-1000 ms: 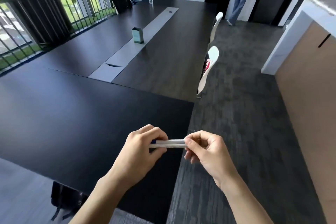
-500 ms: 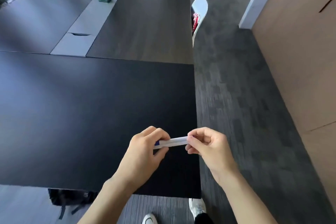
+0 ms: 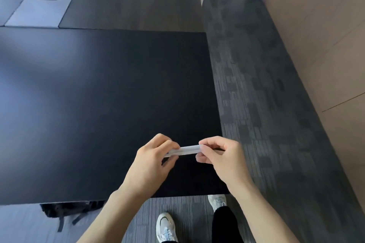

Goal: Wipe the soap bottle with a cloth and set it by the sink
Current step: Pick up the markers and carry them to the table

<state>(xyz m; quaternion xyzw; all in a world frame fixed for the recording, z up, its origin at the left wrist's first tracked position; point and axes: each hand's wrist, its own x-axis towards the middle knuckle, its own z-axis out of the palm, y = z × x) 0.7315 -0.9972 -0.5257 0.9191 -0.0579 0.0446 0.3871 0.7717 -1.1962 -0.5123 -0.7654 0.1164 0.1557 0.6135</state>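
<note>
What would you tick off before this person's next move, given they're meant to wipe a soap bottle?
1. Left hand gripping the white strip: ok.
2. Right hand gripping its other end: ok.
3. Strip is a wiping cloth: cannot tell.
4. Soap bottle in view: not ok, none visible.
5. Sink in view: not ok.
6. Black table under the hands free of obstacles: ok.
</note>
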